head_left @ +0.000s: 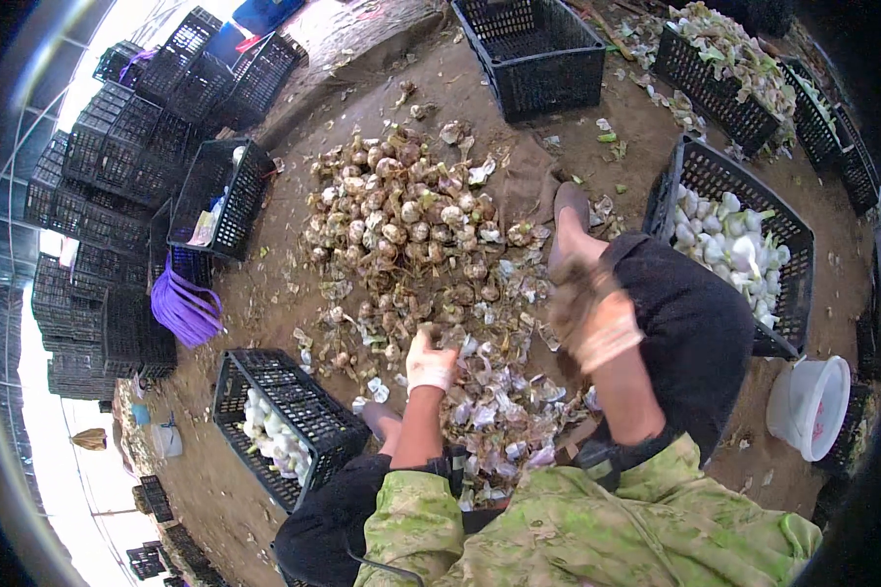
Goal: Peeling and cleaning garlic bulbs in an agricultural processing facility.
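Note:
A large heap of unpeeled, dirt-brown garlic bulbs [401,210] with roots and stems lies on the ground in front of me. My left hand [431,362], in a pale glove, is at the heap's near edge with its fingers curled in. Something brownish shows at its fingertips, too small to name. My right hand [594,318], in a glove with dirt-brown fingers, is beside my right leg. Motion smears its fingers, so its grip and anything in it are hidden. Loose garlic skins [504,411] are piled between my legs, below both hands.
Black crates of clean white garlic stand at my left [338,430] and right [801,245]. Farther off are a bare-bottomed black crate [548,73] and one heaped with trimmings [715,98]. Stacked crates [117,166], purple strapping [181,303] and a white bucket [808,406] flank me.

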The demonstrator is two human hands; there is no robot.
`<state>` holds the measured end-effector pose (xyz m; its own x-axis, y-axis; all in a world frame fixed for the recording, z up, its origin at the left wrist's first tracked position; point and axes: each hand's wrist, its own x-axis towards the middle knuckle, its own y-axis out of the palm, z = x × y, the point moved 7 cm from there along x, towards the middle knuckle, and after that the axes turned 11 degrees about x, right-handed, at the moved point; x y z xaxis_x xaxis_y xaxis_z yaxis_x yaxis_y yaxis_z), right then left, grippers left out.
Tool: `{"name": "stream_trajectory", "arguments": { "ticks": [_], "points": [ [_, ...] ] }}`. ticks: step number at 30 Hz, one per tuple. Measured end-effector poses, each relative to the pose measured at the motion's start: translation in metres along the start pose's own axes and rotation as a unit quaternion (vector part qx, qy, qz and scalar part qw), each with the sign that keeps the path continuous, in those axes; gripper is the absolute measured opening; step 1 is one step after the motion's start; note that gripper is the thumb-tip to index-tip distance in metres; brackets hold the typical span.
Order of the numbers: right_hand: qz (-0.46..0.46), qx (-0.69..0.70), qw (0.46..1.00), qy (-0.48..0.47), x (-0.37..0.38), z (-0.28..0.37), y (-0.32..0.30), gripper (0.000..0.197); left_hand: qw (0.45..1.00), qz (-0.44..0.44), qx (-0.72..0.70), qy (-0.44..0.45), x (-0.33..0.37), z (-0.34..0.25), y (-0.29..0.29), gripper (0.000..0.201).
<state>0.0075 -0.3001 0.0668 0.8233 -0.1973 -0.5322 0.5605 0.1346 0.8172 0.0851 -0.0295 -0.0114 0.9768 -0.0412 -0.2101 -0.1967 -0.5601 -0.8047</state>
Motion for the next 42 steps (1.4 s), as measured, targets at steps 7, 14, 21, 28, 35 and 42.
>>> {"name": "stream_trajectory", "arguments": {
  "ticks": [7,14,21,28,35,42],
  "points": [
    [0.125,-0.136,0.973,0.135,0.006,-0.085,0.009,0.025,0.973,-0.108,0.197,0.06,0.113,-0.061,-0.02,0.053],
    [0.021,-0.17,0.981,0.092,0.043,-0.082,-0.036,0.027,0.961,-0.084,0.241,0.104,0.273,-0.111,0.034,0.047],
    [0.024,-0.269,0.962,0.049,0.04,-0.079,-0.034,0.027,0.947,-0.131,-0.012,0.291,0.219,-0.094,-0.025,0.014],
    [-0.023,-0.22,0.965,0.138,0.032,-0.113,-0.036,0.042,0.952,-0.092,-0.042,0.29,0.082,-0.095,-0.12,0.019],
    [0.207,-0.083,0.928,0.298,-0.019,-0.153,0.017,0.044,0.942,0.072,-0.074,0.319,-0.025,-0.112,-0.127,0.031],
    [0.236,-0.103,0.924,0.284,-0.062,-0.179,0.032,0.051,0.957,-0.12,-0.197,0.177,-0.115,-0.067,-0.142,0.074]
  ]
}}
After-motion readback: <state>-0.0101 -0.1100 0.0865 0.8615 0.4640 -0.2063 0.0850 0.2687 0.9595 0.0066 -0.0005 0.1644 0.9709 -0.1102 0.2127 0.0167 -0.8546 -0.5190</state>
